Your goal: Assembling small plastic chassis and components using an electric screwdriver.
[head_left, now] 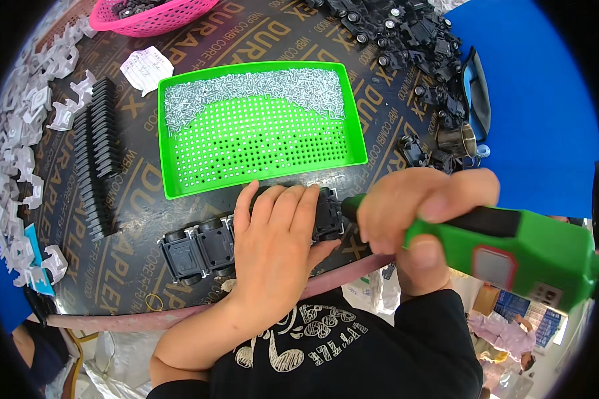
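Note:
Under my left hand [271, 243] runs a row of black toy vehicle bodies [185, 256], wheels along their sides and silvery edges between them. My fingers reach over the row's far side while the thumb lies near its close side, at the right end. My right hand [402, 206] is wrapped round a green and black electric screwdriver [522, 256], held sideways. Its dark nose points left, at the end toy body [327, 214]; whether the bit touches is too small to tell. Beyond the row lies a shallow green perforated tray [361, 149] with many small silvery screws [253, 86] heaped at its far side.
Grey plastic parts [23, 153] pile along the left edge, beside stacked black ribbed strips [100, 153]. A pink basket [153, 25] and a paper slip [146, 68] lie at the back. Black toy vehicles [406, 40] and a metal mug [457, 141] stand to the right.

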### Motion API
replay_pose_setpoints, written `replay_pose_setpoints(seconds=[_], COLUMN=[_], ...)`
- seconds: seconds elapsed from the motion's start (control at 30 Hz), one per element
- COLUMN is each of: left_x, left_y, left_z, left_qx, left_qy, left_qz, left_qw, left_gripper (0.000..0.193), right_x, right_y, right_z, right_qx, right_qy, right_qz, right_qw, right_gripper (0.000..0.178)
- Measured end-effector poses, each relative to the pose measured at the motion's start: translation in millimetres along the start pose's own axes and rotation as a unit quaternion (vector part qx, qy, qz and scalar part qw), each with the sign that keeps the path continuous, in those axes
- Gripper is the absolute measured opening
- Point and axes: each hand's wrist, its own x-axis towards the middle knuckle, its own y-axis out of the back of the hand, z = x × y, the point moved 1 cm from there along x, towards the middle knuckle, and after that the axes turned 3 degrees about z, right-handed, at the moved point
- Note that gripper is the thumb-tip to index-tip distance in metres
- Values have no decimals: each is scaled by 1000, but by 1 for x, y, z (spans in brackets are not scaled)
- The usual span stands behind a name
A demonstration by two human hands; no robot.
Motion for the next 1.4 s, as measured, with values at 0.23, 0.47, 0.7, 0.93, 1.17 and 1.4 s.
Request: replay_pose_setpoints(seconds=[0.23, 0.47, 0.7, 0.93, 1.17, 1.4], left_x=[1, -2, -3, -1, -2, 1], left_y=[-1, 1, 3, 6, 4, 6], left_z=[-2, -5, -2, -2, -4, -5], left_qx=[-1, -1, 2, -9, -13, -37], left_qy=[1, 13, 21, 24, 22, 20], left_qz=[7, -10, -19, -30, -16, -33], left_qw=[1000, 1000, 1000, 999, 1000, 999], left_gripper=[64, 65, 70, 76, 72, 65], right_x=[4, -1, 31, 31, 28, 17], right_y=[3, -10, 12, 18, 18, 9], right_z=[9, -5, 44, 55, 55, -22], right_qx=[-52, -26, -83, -93, -77, 17], right_qy=[-28, -1, 22, 32, 31, 62], right_qz=[-131, 82, 176, 153, 138, -4], right_qw=[990, 996, 981, 983, 987, 998], right_gripper=[35, 28, 21, 21, 25, 23])
